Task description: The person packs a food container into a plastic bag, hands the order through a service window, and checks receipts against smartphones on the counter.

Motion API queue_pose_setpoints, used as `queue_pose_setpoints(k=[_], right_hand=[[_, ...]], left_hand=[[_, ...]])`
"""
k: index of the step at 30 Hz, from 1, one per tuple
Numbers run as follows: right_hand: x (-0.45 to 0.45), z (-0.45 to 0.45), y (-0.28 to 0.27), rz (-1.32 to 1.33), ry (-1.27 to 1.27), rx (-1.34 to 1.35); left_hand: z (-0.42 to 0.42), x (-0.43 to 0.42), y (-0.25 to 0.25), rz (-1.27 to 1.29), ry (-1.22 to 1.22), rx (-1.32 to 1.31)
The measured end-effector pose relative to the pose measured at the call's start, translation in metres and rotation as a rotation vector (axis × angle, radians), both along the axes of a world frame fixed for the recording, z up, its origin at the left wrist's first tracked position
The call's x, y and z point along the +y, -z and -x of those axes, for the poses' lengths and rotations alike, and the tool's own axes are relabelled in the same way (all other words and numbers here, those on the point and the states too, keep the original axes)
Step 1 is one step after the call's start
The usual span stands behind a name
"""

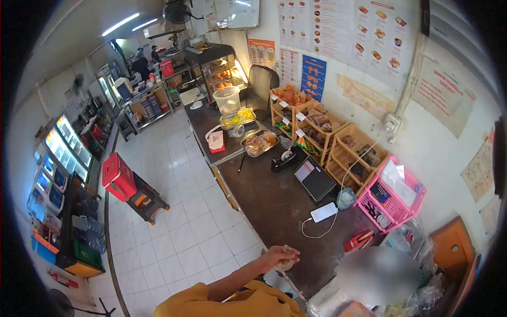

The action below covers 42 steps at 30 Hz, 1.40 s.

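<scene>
My left hand (pixel 275 258) reaches in from a yellow sleeve (pixel 193 301) at the bottom of the head view. It hovers by the near edge of the dark counter (pixel 253 193), fingers closed on a crumpled piece of thin clear plastic (pixel 285 264). I do not make out my right hand. A pinkish-orange shape at the bottom edge is too cut off to name. Right of my left hand, a red packet (pixel 358 240) lies on the counter. Beyond it are a white-screened phone (pixel 324 212) on a cable and a dark tablet (pixel 312 178).
Further along stand a tape dispenser (pixel 283 159), food trays (pixel 259 143), wooden snack racks (pixel 312 124) and a pink basket (pixel 391 195). Plastic bags (pixel 430 296) and a blurred patch fill the lower right. A red cooler box (pixel 117 177) sits on a stool (pixel 148 199) to the left.
</scene>
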State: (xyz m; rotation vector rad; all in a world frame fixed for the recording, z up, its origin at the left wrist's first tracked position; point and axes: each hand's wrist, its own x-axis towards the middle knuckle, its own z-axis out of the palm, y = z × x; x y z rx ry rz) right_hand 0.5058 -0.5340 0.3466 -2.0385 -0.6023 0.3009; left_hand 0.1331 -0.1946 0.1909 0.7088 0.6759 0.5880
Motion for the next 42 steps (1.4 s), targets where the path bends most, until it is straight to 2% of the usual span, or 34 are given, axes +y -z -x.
queue_pose_setpoints(k=[1, 5, 7, 8, 10, 12, 13, 15, 16, 17, 18, 19, 20, 21, 22, 23, 25, 28, 31, 34, 37, 38, 40, 42], right_hand=[[0.019, 0.003, 0.022, -0.030, -0.030, -0.010], [0.119, 0.022, 0.166, -0.102, 0.043, -0.322], [0.161, 0.060, 0.174, -0.008, -0.044, -0.091], [0.183, 0.080, 0.178, 0.048, -0.082, 0.018], [0.212, 0.100, 0.215, -0.054, -0.149, 0.094], [0.217, 0.109, 0.216, 0.058, -0.261, 0.333], [0.226, 0.124, 0.197, 0.102, -0.287, 0.401], [0.228, 0.143, 0.187, -0.062, -0.317, -0.046], [0.230, 0.148, 0.177, -0.174, -0.329, -0.196], [0.231, 0.148, 0.167, -0.003, -0.331, -0.399], [0.229, 0.151, 0.157, 0.065, -0.303, -0.274], [0.227, 0.151, 0.165, -0.012, -0.300, -0.346], [0.227, 0.152, 0.155, -0.060, -0.325, -0.247], [0.225, 0.156, 0.156, -0.116, -0.315, -0.104], [0.223, 0.151, 0.168, -0.146, -0.330, 0.187], [0.221, 0.148, 0.194, -0.297, -0.344, 0.348], [0.220, 0.143, 0.208, -0.416, -0.311, 0.537], [0.229, 0.144, 0.207, -0.568, -0.362, 0.718], [0.236, 0.142, 0.203, -0.499, -0.390, 0.893], [0.237, 0.134, 0.212, -0.380, -0.407, 0.907], [0.249, 0.139, 0.201, -0.407, -0.305, 0.957], [0.249, 0.137, 0.210, -0.338, -0.343, 0.902], [0.250, 0.131, 0.232, -0.203, -0.419, 0.786], [0.252, 0.133, 0.227, -0.170, -0.374, 0.652]], left_hand=[[-0.001, 0.001, 0.001, -0.052, 0.042, 0.024], [-0.014, 0.003, -0.003, -0.252, 0.086, 0.162], [-0.027, -0.003, 0.009, -0.383, 0.133, 0.198], [-0.036, -0.008, 0.023, -0.343, 0.121, 0.063], [-0.046, -0.009, 0.026, -0.396, 0.199, 0.183], [-0.059, -0.019, 0.020, -0.456, 0.223, 0.226], [-0.062, -0.016, 0.004, -0.474, 0.317, 0.391], [-0.077, -0.023, 0.068, -0.374, 0.237, 0.269], [-0.081, -0.028, 0.071, -0.378, 0.220, 0.267], [-0.085, -0.025, 0.069, -0.377, 0.202, 0.270], [-0.086, -0.025, 0.072, -0.373, 0.152, 0.205], [-0.086, -0.028, 0.074, -0.358, 0.091, 0.146], [-0.083, -0.029, 0.057, -0.344, 0.089, 0.157], [-0.079, -0.030, 0.042, -0.335, 0.077, 0.172], [-0.076, -0.029, 0.049, -0.339, 0.089, 0.196], [-0.075, -0.028, 0.054, -0.356, 0.089, 0.217], [-0.073, -0.030, 0.033, -0.331, 0.123, 0.312], [-0.074, -0.029, 0.025, -0.291, 0.096, 0.322], [-0.080, -0.025, 0.031, -0.179, 0.042, 0.219], [-0.088, -0.018, 0.044, -0.086, 0.055, 0.120], [-0.092, -0.013, 0.053, -0.018, 0.114, 0.041], [-0.093, -0.012, 0.055, 0.005, 0.134, 0.014], [-0.097, -0.012, 0.059, -0.135, 0.128, 0.121], [-0.099, -0.013, 0.047, -0.296, 0.151, 0.252]])
